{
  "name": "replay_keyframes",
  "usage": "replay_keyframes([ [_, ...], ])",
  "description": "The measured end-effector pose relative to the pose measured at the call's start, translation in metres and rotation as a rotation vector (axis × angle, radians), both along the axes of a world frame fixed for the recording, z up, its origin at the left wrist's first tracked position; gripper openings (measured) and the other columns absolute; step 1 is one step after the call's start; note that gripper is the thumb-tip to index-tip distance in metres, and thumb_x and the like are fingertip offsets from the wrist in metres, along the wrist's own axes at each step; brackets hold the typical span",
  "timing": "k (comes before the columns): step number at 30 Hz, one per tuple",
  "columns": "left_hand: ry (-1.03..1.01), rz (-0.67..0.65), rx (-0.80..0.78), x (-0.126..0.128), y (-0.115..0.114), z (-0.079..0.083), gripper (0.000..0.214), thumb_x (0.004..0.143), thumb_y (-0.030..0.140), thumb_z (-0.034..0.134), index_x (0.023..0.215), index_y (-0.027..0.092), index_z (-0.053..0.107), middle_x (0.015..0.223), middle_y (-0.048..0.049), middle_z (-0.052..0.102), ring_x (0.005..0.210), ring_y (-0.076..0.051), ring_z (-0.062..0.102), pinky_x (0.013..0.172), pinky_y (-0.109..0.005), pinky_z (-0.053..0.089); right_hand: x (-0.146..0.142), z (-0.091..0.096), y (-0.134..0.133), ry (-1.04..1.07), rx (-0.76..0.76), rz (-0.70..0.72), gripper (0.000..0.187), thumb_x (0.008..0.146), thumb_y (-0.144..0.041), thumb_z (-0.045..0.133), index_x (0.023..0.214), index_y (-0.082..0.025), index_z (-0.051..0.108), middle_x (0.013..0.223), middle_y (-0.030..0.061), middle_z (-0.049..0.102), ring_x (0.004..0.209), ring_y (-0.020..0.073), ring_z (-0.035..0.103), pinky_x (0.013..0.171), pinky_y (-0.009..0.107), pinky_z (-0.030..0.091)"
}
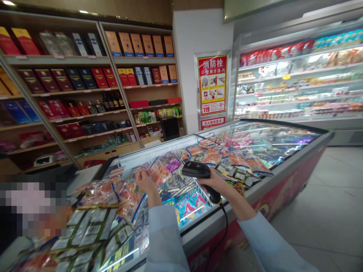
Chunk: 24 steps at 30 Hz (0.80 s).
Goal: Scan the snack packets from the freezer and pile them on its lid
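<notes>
My right hand (217,183) is wrapped round the handle of a black barcode scanner (196,169), its head pointing left and its cord hanging down over the freezer's front. My left hand (145,180) is closed, with the fingertips pinched at the left edge of a clear plastic food packet (159,170) with orange-red contents. Under both hands is a chest freezer (195,228) with a glass top. Similar orange packets (130,202) lie left of my left hand. Green-and-silver packets (93,226) are piled at the lower left.
More packets (241,158) are heaped on the glass to the right of the scanner. Shelves of boxes and bottles (85,90) stand behind on the left, and a lit refrigerated display (297,79) on the right. A red notice (212,85) hangs on the pillar.
</notes>
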<state>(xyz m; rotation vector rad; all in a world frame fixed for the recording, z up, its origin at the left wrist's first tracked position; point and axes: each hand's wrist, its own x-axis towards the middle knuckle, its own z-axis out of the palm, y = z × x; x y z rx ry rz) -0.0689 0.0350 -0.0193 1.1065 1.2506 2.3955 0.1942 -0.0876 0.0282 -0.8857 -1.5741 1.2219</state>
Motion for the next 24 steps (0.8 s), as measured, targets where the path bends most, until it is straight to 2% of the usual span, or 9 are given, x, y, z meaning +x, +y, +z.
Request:
replay_keyframes([
  [6, -0.066, 0.036, 0.018, -0.001, 0.001, 0.001, 0.015, 0.07, 0.031, 0.047, 0.06, 0.02, 0.042, 0.061, 0.0048, 0.04, 0.062, -0.011, 0.041, 0.063, -0.024, 0.036, 0.003, 0.002, -0.001, 0.036, -0.013, -0.009, 0.025, 0.07, -0.03, 0.066, 0.053, -0.016, 0.054, 0.04, -0.0029, 0.048, 0.035, 0.0083, 0.042, 0.04, 0.022, 0.033],
  [9, -0.084, 0.006, 0.024, 0.003, -0.001, 0.003, 0.013, 0.068, 0.027, 0.046, 0.059, 0.02, 0.042, 0.059, 0.0052, 0.038, 0.06, -0.01, 0.04, 0.062, -0.024, 0.035, 0.004, 0.004, -0.005, 0.061, -0.013, -0.026, 0.022, 0.069, -0.029, 0.066, 0.055, -0.016, 0.055, 0.04, -0.0035, 0.048, 0.035, 0.0079, 0.042, 0.041, 0.021, 0.034],
  [12, -0.089, -0.048, 0.039, 0.007, -0.011, 0.014, 0.01, 0.066, 0.025, 0.044, 0.058, 0.019, 0.041, 0.058, 0.0052, 0.038, 0.058, -0.009, 0.04, 0.061, -0.023, 0.035, 0.004, 0.008, -0.011, 0.085, -0.02, -0.045, 0.021, 0.068, -0.029, 0.067, 0.058, -0.016, 0.055, 0.043, -0.0036, 0.049, 0.036, 0.0077, 0.042, 0.04, 0.022, 0.034],
  [15, -0.069, -0.115, 0.098, 0.004, -0.032, 0.037, 0.007, 0.063, 0.022, 0.045, 0.058, 0.018, 0.043, 0.061, 0.0038, 0.043, 0.062, -0.009, 0.044, 0.065, -0.022, 0.038, 0.003, 0.014, -0.018, 0.125, -0.025, -0.037, 0.02, 0.067, -0.029, 0.068, 0.06, -0.016, 0.055, 0.045, -0.0035, 0.05, 0.036, 0.0076, 0.042, 0.039, 0.022, 0.033],
  [18, -0.056, -0.135, 0.212, -0.015, -0.062, 0.07, 0.004, 0.06, 0.017, 0.046, 0.056, 0.018, 0.045, 0.06, 0.0037, 0.044, 0.064, -0.009, 0.045, 0.069, -0.022, 0.04, -0.005, 0.022, -0.023, 0.19, -0.047, -0.02, 0.02, 0.066, -0.03, 0.069, 0.062, -0.016, 0.055, 0.047, -0.0032, 0.051, 0.037, 0.0079, 0.043, 0.039, 0.022, 0.032],
  [21, -0.034, -0.083, 0.239, -0.05, -0.094, 0.102, 0.004, 0.06, 0.017, 0.046, 0.057, 0.018, 0.045, 0.062, 0.0034, 0.049, 0.066, -0.01, 0.049, 0.075, -0.024, 0.045, -0.018, 0.03, -0.027, 0.227, -0.066, -0.003, 0.019, 0.066, -0.029, 0.069, 0.061, -0.016, 0.055, 0.046, -0.003, 0.05, 0.037, 0.0079, 0.043, 0.038, 0.022, 0.032],
  [24, -0.054, -0.062, 0.182, -0.093, -0.123, 0.117, 0.002, 0.061, 0.018, 0.046, 0.063, 0.019, 0.045, 0.071, 0.0013, 0.059, 0.07, -0.012, 0.056, 0.075, -0.028, 0.049, -0.038, 0.035, -0.029, 0.274, -0.086, 0.041, 0.019, 0.065, -0.028, 0.069, 0.06, -0.016, 0.056, 0.047, -0.0023, 0.052, 0.038, 0.0078, 0.043, 0.038, 0.021, 0.032],
])
